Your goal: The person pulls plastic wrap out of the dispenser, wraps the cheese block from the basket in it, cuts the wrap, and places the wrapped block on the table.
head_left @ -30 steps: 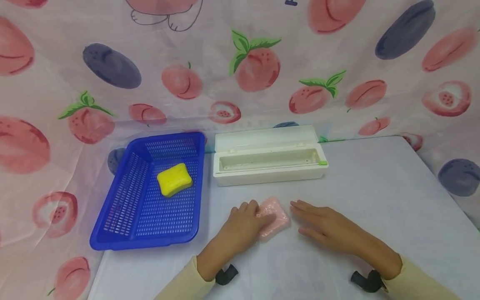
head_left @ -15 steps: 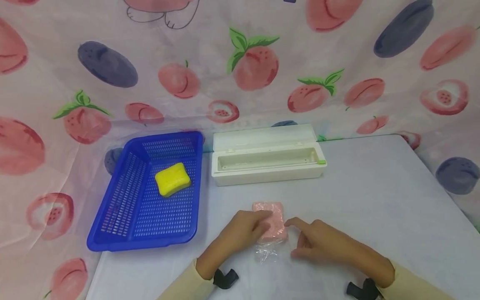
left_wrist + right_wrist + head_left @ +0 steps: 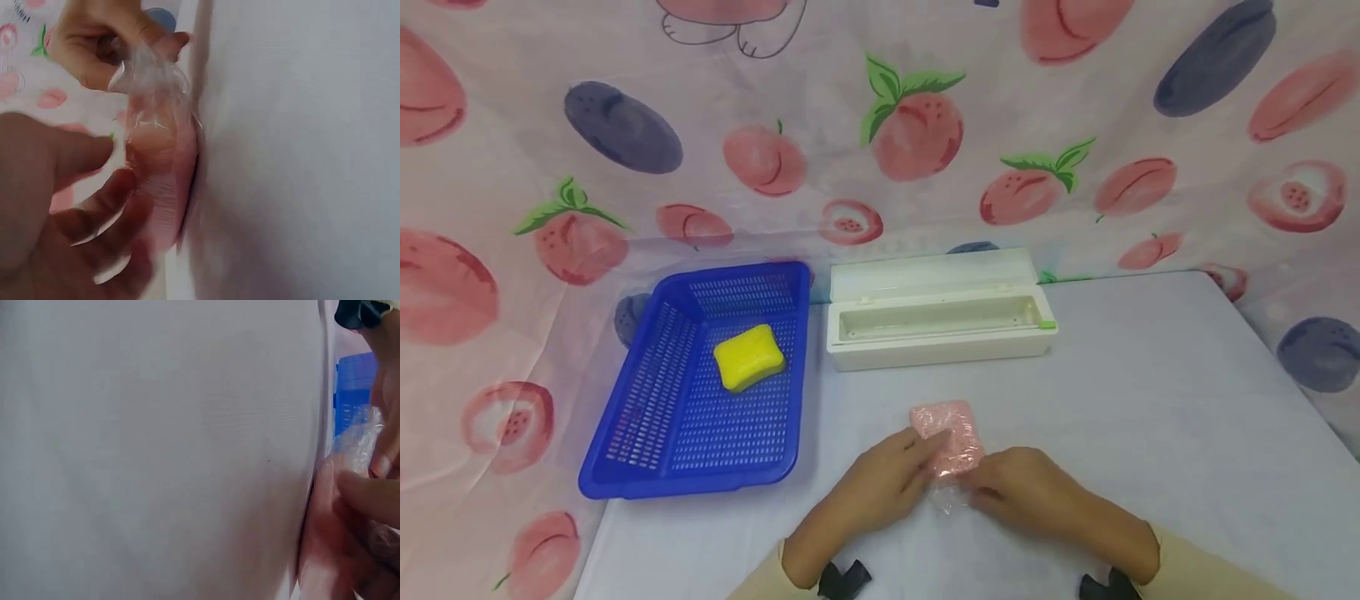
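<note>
A pink sponge (image 3: pixel 951 421) wrapped in clear cling film lies flat on the white table, in front of both hands. My left hand (image 3: pixel 880 483) rests its fingertips on the sponge's top from the left; in the left wrist view its fingers (image 3: pixel 112 194) are loosely bent against the film. From the right, my right hand (image 3: pixel 1030 492) has its fingers bent at the sponge's near right corner and pinches the loose cling film (image 3: pixel 150 72) there. That crumpled film (image 3: pixel 949 498) sticks out toward me. The right fingertips are partly hidden in the head view.
Behind the sponge stands a white cling film box (image 3: pixel 940 350) with its lid up and a green slider at the right end. On the left is a blue plastic basket (image 3: pixel 692 492) holding a yellow sponge (image 3: pixel 749 358). A fruit-patterned cloth (image 3: pixel 820 100) hangs behind the table.
The sponge has been turned, and its loose film end now faces me. My right hand has come in from the right, bending its fingers onto the film. The left fingers stay on the sponge.
</note>
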A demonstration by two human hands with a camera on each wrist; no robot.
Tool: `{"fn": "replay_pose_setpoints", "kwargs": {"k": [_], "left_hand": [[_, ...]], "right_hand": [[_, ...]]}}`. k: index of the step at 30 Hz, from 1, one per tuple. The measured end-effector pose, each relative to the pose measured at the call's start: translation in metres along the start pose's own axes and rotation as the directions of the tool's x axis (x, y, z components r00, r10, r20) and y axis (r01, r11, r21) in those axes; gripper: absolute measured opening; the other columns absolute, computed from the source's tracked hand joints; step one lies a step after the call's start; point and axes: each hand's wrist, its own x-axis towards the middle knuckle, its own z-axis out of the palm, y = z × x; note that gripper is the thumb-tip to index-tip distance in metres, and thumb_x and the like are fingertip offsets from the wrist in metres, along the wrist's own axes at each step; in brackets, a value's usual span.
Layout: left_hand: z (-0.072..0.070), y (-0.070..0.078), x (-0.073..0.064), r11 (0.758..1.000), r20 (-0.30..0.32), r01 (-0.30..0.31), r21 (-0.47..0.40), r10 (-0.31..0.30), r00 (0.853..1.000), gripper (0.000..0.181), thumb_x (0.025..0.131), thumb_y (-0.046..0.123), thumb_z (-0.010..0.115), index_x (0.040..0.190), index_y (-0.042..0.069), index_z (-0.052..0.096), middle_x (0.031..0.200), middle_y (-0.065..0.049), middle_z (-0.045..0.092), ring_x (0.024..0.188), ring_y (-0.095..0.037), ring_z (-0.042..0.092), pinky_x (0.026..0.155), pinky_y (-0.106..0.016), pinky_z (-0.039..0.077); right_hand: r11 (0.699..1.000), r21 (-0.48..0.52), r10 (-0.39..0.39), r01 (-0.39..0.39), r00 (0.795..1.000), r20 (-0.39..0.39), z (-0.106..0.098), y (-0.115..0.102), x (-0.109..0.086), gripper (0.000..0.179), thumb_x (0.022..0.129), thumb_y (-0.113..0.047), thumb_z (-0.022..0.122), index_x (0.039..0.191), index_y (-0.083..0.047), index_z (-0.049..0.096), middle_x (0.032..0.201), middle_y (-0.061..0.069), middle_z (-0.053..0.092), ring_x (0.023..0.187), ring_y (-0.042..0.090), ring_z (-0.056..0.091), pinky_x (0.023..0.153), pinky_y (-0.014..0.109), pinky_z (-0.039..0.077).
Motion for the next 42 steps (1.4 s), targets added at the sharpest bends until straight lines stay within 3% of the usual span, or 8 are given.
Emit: {"fn": "replay_pose_setpoints", "kwargs": {"k": [4,8,14,20,27,31,36,42], "left_hand": [[-0.002,0.005,-0.007,0.981,-0.006,-0.139,0.134,0.141,0.99,0.046,0.085,0.034,0.079,0.129,0.025,0.067,0.118,0.006,0.059,0.11,-0.011,0.054,0.089,-0.024,0.05],[0.002,0.005,-0.004,0.975,-0.021,-0.17,0.142,0.175,0.984,0.049,0.078,0.047,0.086,0.119,0.025,0.068,0.122,0.007,0.058,0.116,-0.011,0.052,0.095,-0.025,0.049],[0.013,0.002,0.005,0.994,-0.1,-0.102,0.032,0.105,0.989,0.01,0.094,0.024,0.073,0.101,0.018,0.077,0.106,0.006,0.069,0.102,-0.01,0.06,0.091,-0.022,0.05],[0.017,0.002,0.015,0.982,-0.216,0.059,-0.18,-0.098,0.971,0.01,0.092,0.018,0.076,0.101,0.016,0.071,0.092,0.005,0.076,0.077,-0.002,0.062,0.07,-0.015,0.049],[0.017,0.006,0.018,0.995,-0.349,0.096,-0.016,-0.095,0.932,0.012,0.085,0.009,0.081,0.087,0.017,0.072,0.09,0.007,0.062,0.081,-0.006,0.059,0.071,-0.016,0.05],[0.014,0.01,0.014,0.995,-0.331,0.074,0.06,-0.05,0.942,0.008,0.086,0.012,0.082,0.091,0.016,0.077,0.089,0.006,0.066,0.081,-0.007,0.062,0.073,-0.016,0.052],[0.007,0.014,0.009,0.985,-0.21,-0.056,0.162,0.09,0.974,0.008,0.09,0.019,0.079,0.097,0.016,0.08,0.092,0.006,0.071,0.089,-0.008,0.065,0.081,-0.017,0.054],[0.005,0.015,0.007,0.943,-0.141,-0.104,0.316,0.155,0.978,0.014,0.088,0.035,0.08,0.093,0.022,0.082,0.109,0.004,0.065,0.106,-0.013,0.057,0.081,-0.025,0.051]], "right_hand": [[0.99,-0.126,-0.096,0.069,0.971,-0.221,0.005,0.002,0.0,0.012,0.079,-0.02,0.086,0.085,-0.026,0.077,0.088,-0.014,0.063,0.079,0.0,0.054,0.065,0.016,0.049],[0.988,-0.105,-0.139,0.113,0.947,-0.288,0.007,0.006,0.001,0.016,0.081,-0.016,0.084,0.088,-0.025,0.073,0.097,-0.012,0.06,0.09,0.004,0.055,0.073,0.018,0.05],[1.0,-0.003,-0.01,0.01,0.978,-0.21,0.011,0.009,0.005,0.007,0.092,-0.018,0.074,0.093,-0.024,0.071,0.091,-0.018,0.068,0.087,0.0,0.061,0.078,0.025,0.055],[0.998,0.042,0.048,-0.039,0.969,-0.241,0.013,0.01,0.01,0.016,0.085,-0.013,0.082,0.094,-0.022,0.073,0.091,-0.016,0.069,0.082,-0.003,0.061,0.073,0.021,0.057],[0.987,-0.131,-0.121,0.089,0.957,-0.263,0.005,0.014,0.004,0.014,0.078,-0.014,0.087,0.086,-0.019,0.077,0.101,-0.008,0.063,0.092,0.006,0.058,0.076,0.02,0.055],[0.971,-0.186,-0.199,0.152,0.943,-0.267,0.0,0.015,0.001,0.018,0.075,-0.012,0.089,0.089,-0.017,0.078,0.092,-0.007,0.058,0.083,0.005,0.051,0.069,0.011,0.047],[0.982,-0.066,-0.191,0.179,0.93,-0.315,-0.003,0.015,0.0,0.027,0.074,0.004,0.085,0.093,-0.014,0.077,0.093,-0.008,0.067,0.083,0.005,0.064,0.075,0.011,0.053],[0.991,-0.029,-0.133,0.13,0.978,-0.161,-0.005,0.016,0.003,0.02,0.084,-0.001,0.078,0.098,-0.014,0.076,0.103,-0.007,0.073,0.096,0.011,0.071,0.084,0.027,0.06]]}}
